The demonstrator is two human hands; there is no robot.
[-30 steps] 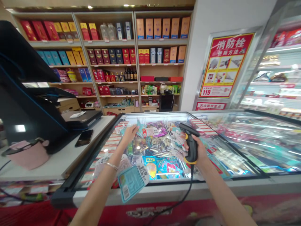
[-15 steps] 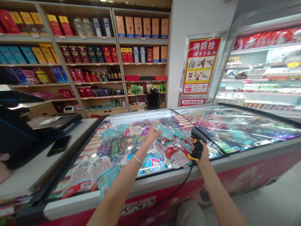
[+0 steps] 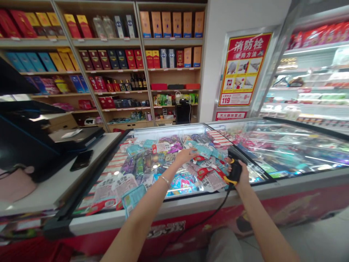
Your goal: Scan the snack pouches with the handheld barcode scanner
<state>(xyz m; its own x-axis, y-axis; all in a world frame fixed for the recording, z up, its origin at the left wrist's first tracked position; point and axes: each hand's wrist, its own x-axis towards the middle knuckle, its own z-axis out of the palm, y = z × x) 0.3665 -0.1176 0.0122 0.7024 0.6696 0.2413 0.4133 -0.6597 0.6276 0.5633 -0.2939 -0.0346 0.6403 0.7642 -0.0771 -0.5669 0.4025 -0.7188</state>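
My left hand [image 3: 185, 156] lies flat and open on a heap of snack packets [image 3: 163, 167] inside a glass-topped chest freezer [image 3: 163, 128], and it holds nothing. A teal packet [image 3: 133, 198] sits at the heap's near edge, close to my left forearm. My right hand [image 3: 240, 176] is closed around the grip of a black-and-yellow handheld barcode scanner [image 3: 234, 167], just to the right of the heap. The scanner's black cable [image 3: 207, 214] hangs down over the freezer's front.
To the left, a white counter [image 3: 54, 185] carries a black phone [image 3: 81, 160] and a dark terminal. Wooden shelves of boxed liquor [image 3: 109, 62] stand behind. To the right are a glass freezer section [image 3: 289, 149], a red-and-yellow fire hydrant poster [image 3: 242, 69] and a refrigerated display case [image 3: 313, 80].
My left hand has moved right across the heap and now lies flatter on the packets. The scanner sits lower in my right hand, and the view has swung slightly.
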